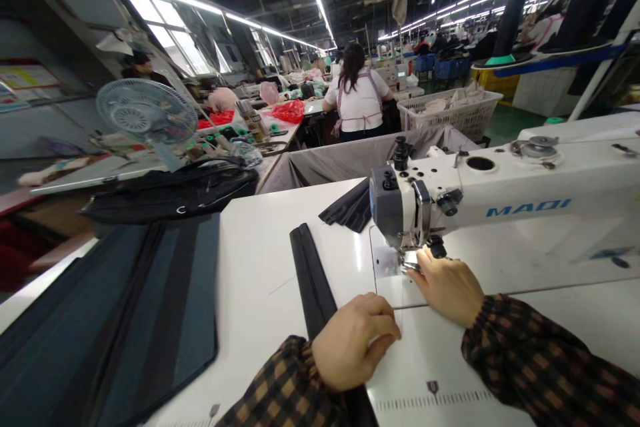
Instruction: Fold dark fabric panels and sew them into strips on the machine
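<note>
My right hand (450, 282) is at the needle area of a white sewing machine (530, 180), thumb and fingers pinched together by the presser foot. A small shiny metal part (413, 267) shows at its fingertips; whether it is a held tool or part of the machine I cannot make out. My left hand (355, 341) is curled, thumb close to the forefinger, just in front of the needle plate. Anything between those fingers is too small to name. Under and behind this hand runs a long black strip with a seam down its middle (311, 273), lying on the white table (260, 267).
Folded black strips (350, 207) lie left of the machine head. Large dark panels (165, 300) cover the table's left side, with a black bag-like piece (175, 193) beyond. A fan (147, 113), a white basket (450, 113) and a seated co-worker (361, 97) are farther off.
</note>
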`<state>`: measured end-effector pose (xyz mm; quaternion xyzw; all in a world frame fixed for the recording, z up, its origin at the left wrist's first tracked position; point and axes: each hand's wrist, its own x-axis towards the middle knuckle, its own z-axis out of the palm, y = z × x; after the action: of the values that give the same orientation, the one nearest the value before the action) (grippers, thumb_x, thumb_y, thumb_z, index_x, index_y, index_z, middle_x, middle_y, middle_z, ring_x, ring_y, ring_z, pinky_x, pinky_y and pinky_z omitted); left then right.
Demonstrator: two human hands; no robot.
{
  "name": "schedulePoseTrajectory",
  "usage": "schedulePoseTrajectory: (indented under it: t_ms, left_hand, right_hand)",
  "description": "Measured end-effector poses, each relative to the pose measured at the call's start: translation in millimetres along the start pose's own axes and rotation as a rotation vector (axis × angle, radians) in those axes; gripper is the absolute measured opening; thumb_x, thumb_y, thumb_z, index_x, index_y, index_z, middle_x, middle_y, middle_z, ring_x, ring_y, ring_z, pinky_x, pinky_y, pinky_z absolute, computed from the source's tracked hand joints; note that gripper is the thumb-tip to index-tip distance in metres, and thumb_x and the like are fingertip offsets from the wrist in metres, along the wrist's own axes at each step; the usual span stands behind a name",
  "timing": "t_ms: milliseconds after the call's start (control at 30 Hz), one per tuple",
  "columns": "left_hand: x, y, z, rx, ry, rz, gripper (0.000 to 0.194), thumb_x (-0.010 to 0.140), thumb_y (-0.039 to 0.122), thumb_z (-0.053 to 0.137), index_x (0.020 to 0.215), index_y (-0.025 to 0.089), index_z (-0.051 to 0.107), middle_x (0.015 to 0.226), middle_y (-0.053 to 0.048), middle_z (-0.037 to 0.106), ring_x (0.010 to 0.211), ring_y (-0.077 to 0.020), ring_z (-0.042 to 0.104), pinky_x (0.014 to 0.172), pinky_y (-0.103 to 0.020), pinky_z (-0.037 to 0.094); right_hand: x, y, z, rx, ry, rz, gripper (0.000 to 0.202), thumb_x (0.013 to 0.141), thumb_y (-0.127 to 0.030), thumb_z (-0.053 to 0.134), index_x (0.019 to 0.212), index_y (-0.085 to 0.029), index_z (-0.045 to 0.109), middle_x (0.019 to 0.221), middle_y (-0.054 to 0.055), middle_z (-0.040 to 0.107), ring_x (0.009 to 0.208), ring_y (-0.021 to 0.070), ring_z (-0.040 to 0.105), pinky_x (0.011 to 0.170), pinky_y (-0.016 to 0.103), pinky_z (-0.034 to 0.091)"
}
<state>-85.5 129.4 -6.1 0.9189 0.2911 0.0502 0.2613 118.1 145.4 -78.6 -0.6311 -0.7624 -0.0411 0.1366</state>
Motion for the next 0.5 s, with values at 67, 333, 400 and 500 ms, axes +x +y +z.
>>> schedulePoseTrajectory:
  t_ms: [67, 333, 400, 500]
  left_hand:
    - [-0.9, -0.6, -0.2, 0.007, -0.002, 0.0, 0.02, 0.081, 0.012, 0.043, 0.089, 0.02, 0.06, 0.094, -0.004, 0.056, 0.088, -0.0166, 0.05, 0.084, -0.03, 0.04]
    - [-2.4, -1.6, -6.6, 0.029, 0.002, -0.008, 0.021, 0.08, 0.011, 0.043, 0.09, 0.02, 0.06, 0.096, -0.003, 0.056, 0.089, -0.0158, 0.05, 0.084, -0.029, 0.039]
    - [-5.4, -9.3, -16.1, 0.047, -0.022, -0.018, 0.021, 0.078, 0.011, 0.045, 0.089, 0.021, 0.06, 0.096, -0.003, 0.057, 0.089, -0.0153, 0.051, 0.084, -0.028, 0.039]
    - [-10.3, -27.5, -28.0, 0.174, -0.026, -0.142, 0.02, 0.074, 0.008, 0.047, 0.082, 0.021, 0.061, 0.09, -0.002, 0.058, 0.085, -0.0169, 0.051, 0.08, -0.031, 0.04]
  right_hand:
    - [-0.5, 1.6, -1.1, 0.007, 0.005, 0.007, 0.025, 0.089, -0.037, 0.031, 0.084, -0.019, 0.048, 0.063, 0.003, 0.056, 0.056, 0.0179, 0.054, 0.048, 0.028, 0.021]
    - [6.0, -0.9, -3.3, 0.198, -0.074, -0.223, 0.028, 0.086, -0.043, 0.036, 0.082, -0.018, 0.05, 0.076, 0.002, 0.058, 0.062, 0.013, 0.054, 0.052, 0.025, 0.029]
    - [-0.5, -2.2, -7.2, 0.279, -0.121, -0.333, 0.027, 0.082, -0.046, 0.042, 0.08, -0.021, 0.05, 0.071, -0.003, 0.057, 0.061, 0.0093, 0.053, 0.054, 0.022, 0.032]
    - [-16.9, -4.2, -10.5, 0.475, -0.176, -0.399, 0.025, 0.079, -0.045, 0.048, 0.081, -0.021, 0.049, 0.069, -0.006, 0.055, 0.058, 0.0065, 0.05, 0.055, 0.02, 0.034]
